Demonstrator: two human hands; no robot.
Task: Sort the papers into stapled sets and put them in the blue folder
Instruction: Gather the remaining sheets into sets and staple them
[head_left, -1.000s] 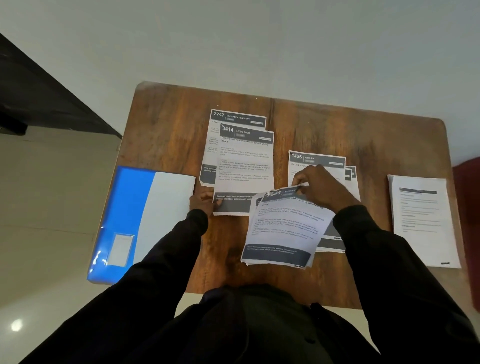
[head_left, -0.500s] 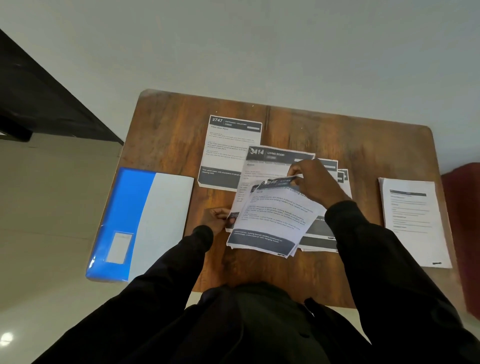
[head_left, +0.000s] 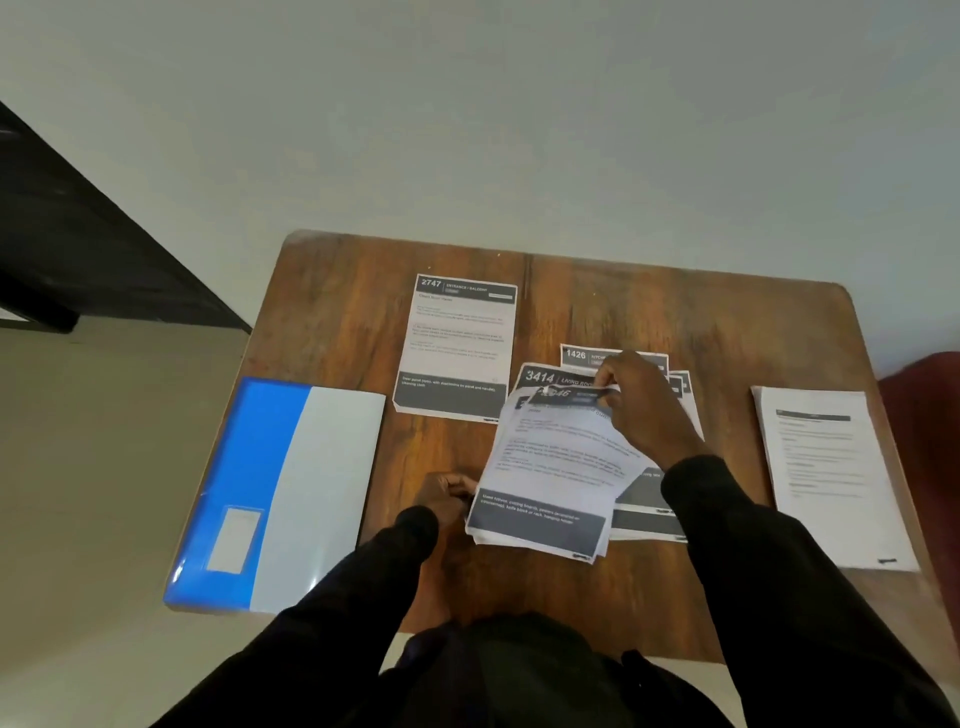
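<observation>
A blue and white folder (head_left: 275, 493) lies shut at the table's left edge. My right hand (head_left: 644, 415) pinches the top edge of a small stack of printed sheets (head_left: 550, 478) and holds it tilted over the table's middle. Under that stack lies the sheet headed 3414 (head_left: 543, 376), and behind it the sheet headed 1426 (head_left: 576, 356) on top of others. My left hand (head_left: 447, 496) has curled fingers at the lower left corner of these papers and seems to pinch the 3414 sheet there. The sheet headed 2747 (head_left: 457, 343) lies alone, further back and left.
A separate pile of white pages (head_left: 831, 478) lies near the right edge of the wooden table (head_left: 675, 312). Something dark red (head_left: 924, 384) stands beyond the right edge. Dark furniture (head_left: 78, 249) is at the far left. A pale wall rises behind the table.
My left hand has dragged the 3414 sheet off the 2747 sheet and rightward, under the stack my right hand holds. The 2747 sheet now lies uncovered.
</observation>
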